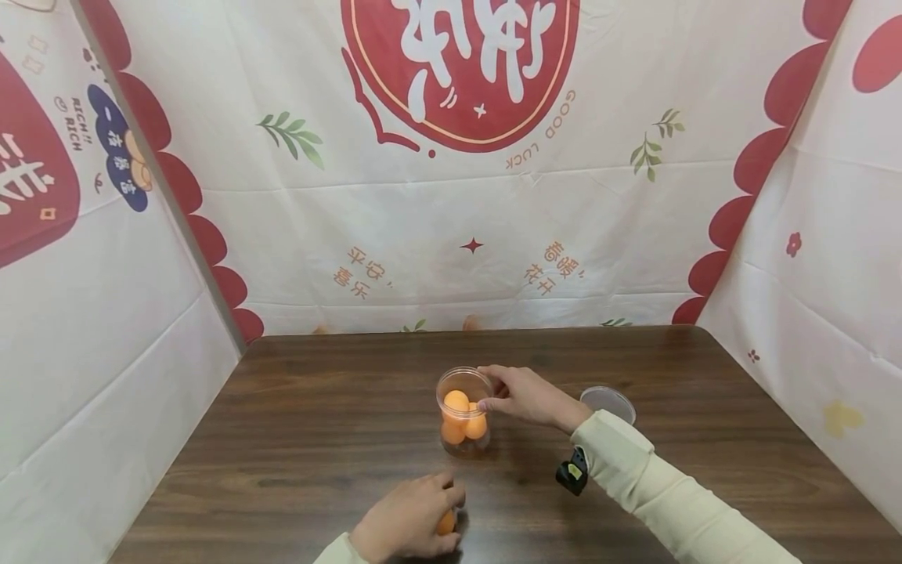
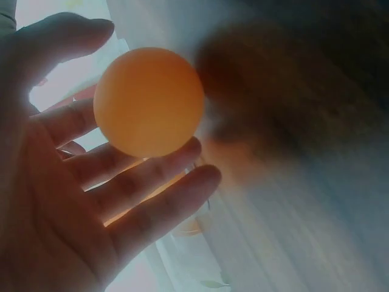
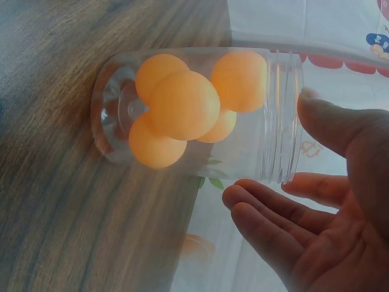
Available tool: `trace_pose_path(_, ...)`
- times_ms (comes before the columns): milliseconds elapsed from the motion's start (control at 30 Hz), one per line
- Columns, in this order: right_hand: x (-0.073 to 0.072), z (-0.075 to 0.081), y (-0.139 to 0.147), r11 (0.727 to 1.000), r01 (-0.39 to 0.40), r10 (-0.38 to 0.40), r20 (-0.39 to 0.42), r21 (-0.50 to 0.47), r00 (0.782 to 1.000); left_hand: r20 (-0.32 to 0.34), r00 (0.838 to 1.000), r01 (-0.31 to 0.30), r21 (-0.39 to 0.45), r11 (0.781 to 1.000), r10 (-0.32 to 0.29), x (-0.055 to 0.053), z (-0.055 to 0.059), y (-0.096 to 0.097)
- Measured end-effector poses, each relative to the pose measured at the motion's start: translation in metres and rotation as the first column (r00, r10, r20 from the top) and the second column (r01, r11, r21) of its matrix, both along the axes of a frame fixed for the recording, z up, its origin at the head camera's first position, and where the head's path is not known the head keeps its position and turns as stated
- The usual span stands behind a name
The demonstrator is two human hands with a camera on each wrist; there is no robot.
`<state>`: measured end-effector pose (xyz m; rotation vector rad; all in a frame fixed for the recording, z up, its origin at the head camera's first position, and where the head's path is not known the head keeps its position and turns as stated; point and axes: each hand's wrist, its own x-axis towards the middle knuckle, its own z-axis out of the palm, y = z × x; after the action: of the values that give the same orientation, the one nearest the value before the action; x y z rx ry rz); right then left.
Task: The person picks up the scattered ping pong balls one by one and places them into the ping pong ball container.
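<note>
A clear plastic jar [image 1: 465, 384] stands upright on the table with several orange table tennis balls [image 3: 184, 106] inside. Its mouth has no lid. My right hand [image 1: 524, 394] holds it by the rim, thumb on one side and index finger on the other, while the other fingers [image 3: 267, 228] stand out beside the wall. Nearer the front edge, my left hand [image 1: 412, 517] is lowered over another orange table tennis ball [image 2: 149, 102] at the tabletop. That ball lies between the spread thumb and the nearly straight fingers, the thumb tip showing apart from it.
A round clear lid [image 1: 609, 404] lies on the wooden table [image 1: 317, 407] right of the jar, partly behind the right sleeve [image 1: 613, 439]. Printed white cloth [image 1: 451, 204] hangs behind the table and along both sides.
</note>
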<state>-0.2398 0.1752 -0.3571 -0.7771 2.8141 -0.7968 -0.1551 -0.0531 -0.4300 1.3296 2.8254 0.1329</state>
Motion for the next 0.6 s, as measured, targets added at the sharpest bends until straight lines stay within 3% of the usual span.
trace_pose_path(600,0.0002,0.0008,-0.0013,1.0,0.002,-0.002,0.007,0.006,1.0,0.006,1.0,0.03,0.006,1.0,-0.03,-0.0022,0.0027,-0.0023)
